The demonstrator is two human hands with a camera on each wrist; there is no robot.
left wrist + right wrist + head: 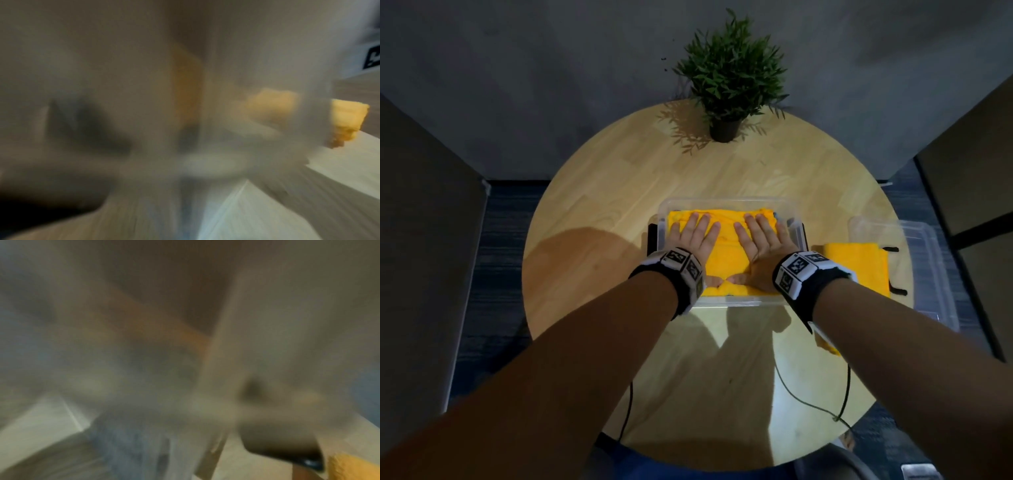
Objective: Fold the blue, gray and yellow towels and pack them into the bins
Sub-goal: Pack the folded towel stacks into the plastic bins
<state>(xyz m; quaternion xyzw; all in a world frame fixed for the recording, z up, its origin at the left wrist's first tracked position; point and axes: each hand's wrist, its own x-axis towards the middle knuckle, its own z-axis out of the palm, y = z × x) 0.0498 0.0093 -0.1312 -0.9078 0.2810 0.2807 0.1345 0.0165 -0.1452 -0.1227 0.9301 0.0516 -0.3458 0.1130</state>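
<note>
Both hands, left (697,236) and right (758,240), are laid flat with fingers spread on the yellow towel (726,255) in the bin (726,202). Directly beneath both palms, its long axis lies left-right. A second towel (856,265) lies nearer the right hand.

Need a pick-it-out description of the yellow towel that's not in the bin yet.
On the round wooden table, look right of the clear bin that both hands press into. The folded yellow towel lies flat on the tabletop there, against a clear lid at the table's right edge. Unlike the yellow towel under the hands, it sits outside any bin, with nothing touching it.
</note>
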